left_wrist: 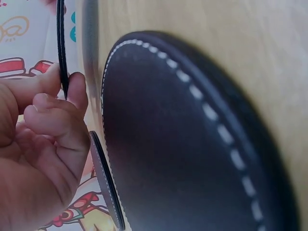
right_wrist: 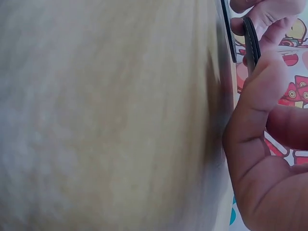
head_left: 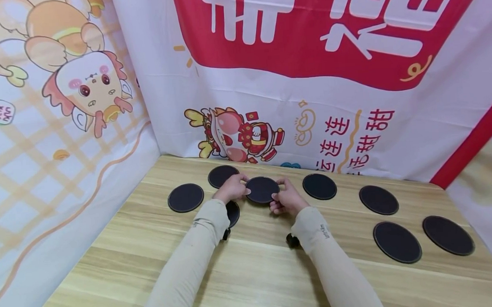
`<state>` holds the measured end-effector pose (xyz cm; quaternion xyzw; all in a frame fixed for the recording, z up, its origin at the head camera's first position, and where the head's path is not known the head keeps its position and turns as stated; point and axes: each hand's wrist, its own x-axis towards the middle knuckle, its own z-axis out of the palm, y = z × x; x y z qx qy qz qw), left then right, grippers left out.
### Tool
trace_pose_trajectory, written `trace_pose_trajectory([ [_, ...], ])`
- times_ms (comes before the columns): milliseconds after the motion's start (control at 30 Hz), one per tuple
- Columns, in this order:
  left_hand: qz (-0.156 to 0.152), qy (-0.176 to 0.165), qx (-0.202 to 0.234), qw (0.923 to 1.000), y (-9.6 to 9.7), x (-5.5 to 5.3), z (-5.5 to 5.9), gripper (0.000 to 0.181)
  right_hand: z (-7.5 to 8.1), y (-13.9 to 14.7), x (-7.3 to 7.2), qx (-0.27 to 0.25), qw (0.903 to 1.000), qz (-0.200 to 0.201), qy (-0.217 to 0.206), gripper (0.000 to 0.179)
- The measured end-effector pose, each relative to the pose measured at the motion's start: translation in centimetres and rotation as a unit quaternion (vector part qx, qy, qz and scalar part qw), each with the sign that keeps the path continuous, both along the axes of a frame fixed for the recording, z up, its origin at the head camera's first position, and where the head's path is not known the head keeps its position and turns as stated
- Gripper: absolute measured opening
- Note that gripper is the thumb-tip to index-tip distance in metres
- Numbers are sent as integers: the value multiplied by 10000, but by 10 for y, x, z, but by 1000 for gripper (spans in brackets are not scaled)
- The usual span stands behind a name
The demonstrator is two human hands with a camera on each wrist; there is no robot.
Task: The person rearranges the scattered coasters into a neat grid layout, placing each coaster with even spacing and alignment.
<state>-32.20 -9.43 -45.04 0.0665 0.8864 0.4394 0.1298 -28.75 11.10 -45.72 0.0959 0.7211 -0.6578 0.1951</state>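
A round dark leather coaster (head_left: 262,189) is held between both hands near the back of the table. My left hand (head_left: 233,188) pinches its left edge between thumb and finger. On the opposite edge, my right hand (head_left: 289,197) grips the same coaster. From the left wrist, the held coaster (left_wrist: 61,43) shows edge-on, raised off the wood. A second coaster (left_wrist: 168,125) with white stitching lies close below that hand, partly covered by the left forearm in the head view. Another coaster (head_left: 223,177) sits just behind the left hand.
More coasters lie flat on the wooden table (head_left: 252,278): one at the far left (head_left: 185,197), one right of my right hand (head_left: 319,186), several at the right (head_left: 397,242). A printed cloth (head_left: 234,84) hangs along the table's back edge; another (head_left: 84,180) borders the left.
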Motion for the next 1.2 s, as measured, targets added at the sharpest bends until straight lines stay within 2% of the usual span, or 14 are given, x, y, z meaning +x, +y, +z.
trace_pose_trajectory([
  [167, -120, -108, -352, 9993, 0, -1, -1, 35, 0, -3, 2, 145, 9998, 66, -94, 52],
  [467, -372, 291, -1242, 9911, 0, 8, 9, 31, 0, -6, 2, 460, 9984, 210, -256, 53],
  [667, -431, 104, -1381, 9894, 2, 12, 13, 30, 1, -8, 4, 580, 9974, 256, -328, 54],
  [967, -325, -352, -1362, 9895, 5, 11, 12, 27, 5, -10, 8, 924, 9949, 338, -230, 57],
  [1200, -285, -242, -1463, 9885, 7, 12, 10, 30, 2, -12, 8, 1081, 9935, 324, -169, 57],
])
